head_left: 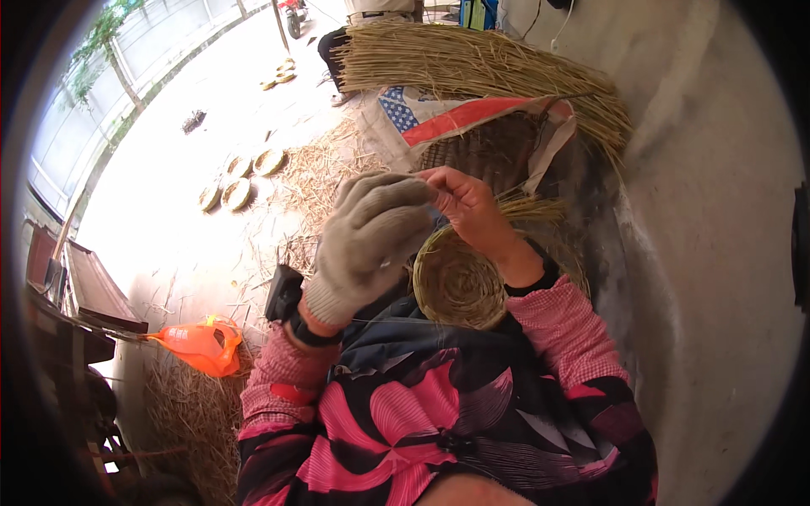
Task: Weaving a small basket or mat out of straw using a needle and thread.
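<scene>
My left hand [371, 236] wears a grey knitted glove, and its fingers are curled closed. Bare, my right hand [474, 211] meets the gloved fingertips with thumb and forefinger pinched together. Anything between those fingertips is too small or hidden to make out. Below the right hand, a round woven straw basket [460, 282] rests tilted by my lap, its opening facing up toward me. My right wrist covers part of its rim. Loose straw ends [536, 208] stick out beside the basket, just past the right hand.
A large bundle of long straw [481, 59] lies at the back, above a printed woven sack [430, 122]. Several small baskets [238, 194] sit on the floor at left. An orange plastic bag [202, 347] is at lower left. A wall [709, 253] rises at right.
</scene>
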The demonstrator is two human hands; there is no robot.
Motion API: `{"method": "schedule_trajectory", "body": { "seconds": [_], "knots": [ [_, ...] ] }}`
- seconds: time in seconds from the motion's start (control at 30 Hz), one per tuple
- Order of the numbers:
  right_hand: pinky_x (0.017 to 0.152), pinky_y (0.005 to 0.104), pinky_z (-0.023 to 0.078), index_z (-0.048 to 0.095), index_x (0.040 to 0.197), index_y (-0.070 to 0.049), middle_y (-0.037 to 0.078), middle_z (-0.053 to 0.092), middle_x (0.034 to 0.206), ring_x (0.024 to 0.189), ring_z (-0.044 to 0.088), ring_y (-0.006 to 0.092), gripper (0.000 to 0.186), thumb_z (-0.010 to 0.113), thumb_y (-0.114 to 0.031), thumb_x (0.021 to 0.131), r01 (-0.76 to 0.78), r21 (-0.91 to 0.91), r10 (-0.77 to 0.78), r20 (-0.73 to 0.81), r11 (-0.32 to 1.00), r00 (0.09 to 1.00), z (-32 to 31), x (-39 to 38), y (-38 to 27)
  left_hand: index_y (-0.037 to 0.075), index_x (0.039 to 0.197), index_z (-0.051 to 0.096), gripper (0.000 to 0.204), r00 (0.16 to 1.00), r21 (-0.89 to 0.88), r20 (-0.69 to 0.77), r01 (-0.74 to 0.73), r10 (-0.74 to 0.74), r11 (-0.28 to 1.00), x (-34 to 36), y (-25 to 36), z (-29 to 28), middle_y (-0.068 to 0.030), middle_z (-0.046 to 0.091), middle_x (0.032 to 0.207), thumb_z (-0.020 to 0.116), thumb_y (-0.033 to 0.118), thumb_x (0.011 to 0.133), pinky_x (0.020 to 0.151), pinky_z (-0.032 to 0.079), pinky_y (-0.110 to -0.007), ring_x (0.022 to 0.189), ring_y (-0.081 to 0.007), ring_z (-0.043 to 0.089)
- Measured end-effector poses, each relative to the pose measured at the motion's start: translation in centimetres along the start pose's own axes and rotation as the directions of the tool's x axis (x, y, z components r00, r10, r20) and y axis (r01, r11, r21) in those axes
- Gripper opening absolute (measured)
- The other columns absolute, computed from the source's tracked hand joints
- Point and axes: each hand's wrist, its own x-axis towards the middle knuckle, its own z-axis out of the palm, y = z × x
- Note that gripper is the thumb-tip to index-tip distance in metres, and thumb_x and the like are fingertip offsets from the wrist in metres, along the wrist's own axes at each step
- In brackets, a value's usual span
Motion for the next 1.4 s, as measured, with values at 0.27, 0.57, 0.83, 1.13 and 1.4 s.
{"method": "schedule_trajectory", "body": {
  "seconds": [0.27,0.57,0.83,1.13,1.4],
  "knots": [
    [0.087,0.0262,0.051,0.061,0.097,-0.003,0.007,0.069,0.115,0.1,0.061,0.0102,0.007,0.062,-0.01,0.098,-0.046,-0.085,0.043,-0.043,0.995,0.998,-3.4,-1.1,0.3,0.004,0.098,0.06,0.021,0.718,-0.829,0.332,0.532,-0.612,0.174,-6.3,1.4,-5.9,-0.0087,0.056,0.065,0.066,0.024,0.092,0.054,0.046,-0.033,0.052,-0.021,0.052],
    [0.089,0.0275,0.051,0.062,0.098,-0.004,0.007,0.067,0.116,0.103,0.061,0.0117,0.01,0.061,-0.014,0.099,0.004,-0.193,-0.018,-0.067,0.981,0.998,-5.0,-2.7,0.1,0.005,0.095,0.064,0.021,0.18,0.483,-0.306,0.875,-0.935,0.01,-27.5,-8.5,-18.2,-0.0212,0.066,0.088,0.059,0.026,0.092,0.07,0.048,-0.049,0.084,-0.0398,0.065],
    [0.087,0.0293,0.053,0.063,0.094,-0.002,0.008,0.069,0.113,0.103,0.065,0.0159,0.006,0.067,-0.006,0.092,0.085,-0.325,-0.093,-0.01,0.942,0.996,-4.3,-2.7,-1.2,0.0,0.129,0.059,0.036,0.33,-0.092,-0.038,0.939,-0.943,0.332,-16.9,-6.4,-8.6,0.0037,0.061,0.087,0.056,0.01,0.095,0.059,0.04,-0.021,0.068,-0.0059,0.049],
    [0.086,0.0301,0.051,0.065,0.095,-0.004,0.008,0.068,0.114,0.1,0.063,0.0149,0.006,0.068,-0.006,0.091,0.145,-0.387,-0.138,0.046,0.911,0.989,-2.2,-2.8,-1.9,-0.001,0.11,0.065,0.024,0.436,-0.482,0.611,0.867,-0.66,0.126,-2.4,1.5,2.4,-0.0019,0.066,0.093,0.063,0.017,0.094,0.071,0.049,-0.024,0.082,-0.008,0.059],
    [0.083,0.0275,0.051,0.064,0.096,-0.004,0.007,0.067,0.113,0.097,0.062,0.0118,0.004,0.066,-0.005,0.093,0.042,-0.33,-0.061,-0.046,0.943,0.997,-4.3,-3.3,-0.3,0.012,0.089,0.065,0.013,0.155,-0.34,-0.236,0.911,-0.959,0.231,-18.0,-7.5,-12.5,0.0098,0.044,0.063,0.056,0.018,0.096,0.04,0.02,-0.02,0.048,0.0003,0.032]
  ]
}}
